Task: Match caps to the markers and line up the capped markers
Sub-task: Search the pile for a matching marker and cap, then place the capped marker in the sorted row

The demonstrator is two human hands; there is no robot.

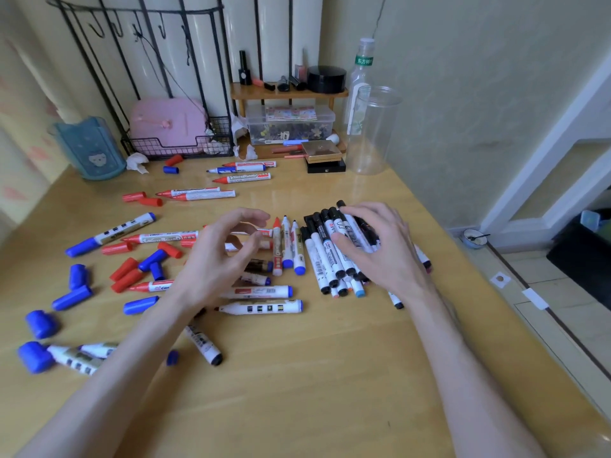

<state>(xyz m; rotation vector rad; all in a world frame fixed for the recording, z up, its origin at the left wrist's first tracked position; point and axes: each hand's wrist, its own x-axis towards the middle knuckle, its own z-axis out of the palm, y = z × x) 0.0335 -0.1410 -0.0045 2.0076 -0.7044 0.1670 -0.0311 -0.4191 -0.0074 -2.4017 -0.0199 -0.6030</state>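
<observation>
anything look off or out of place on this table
Yes: loose red caps and blue caps lie scattered at left, several red markers at the back lie uncapped, and a crumpled tissue sits by the wire basket.

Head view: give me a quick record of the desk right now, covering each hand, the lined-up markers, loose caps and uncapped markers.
left hand: fingers loosely curled above the mixed markers, holding nothing visible
right hand: spread flat on the black-capped row
black-capped row: markers side by side, right of centre
loose red caps: scattered on the left
loose blue caps: scattered on the left, some near the edge
uncapped red markers: two on the far side, tips pointing left
</observation>
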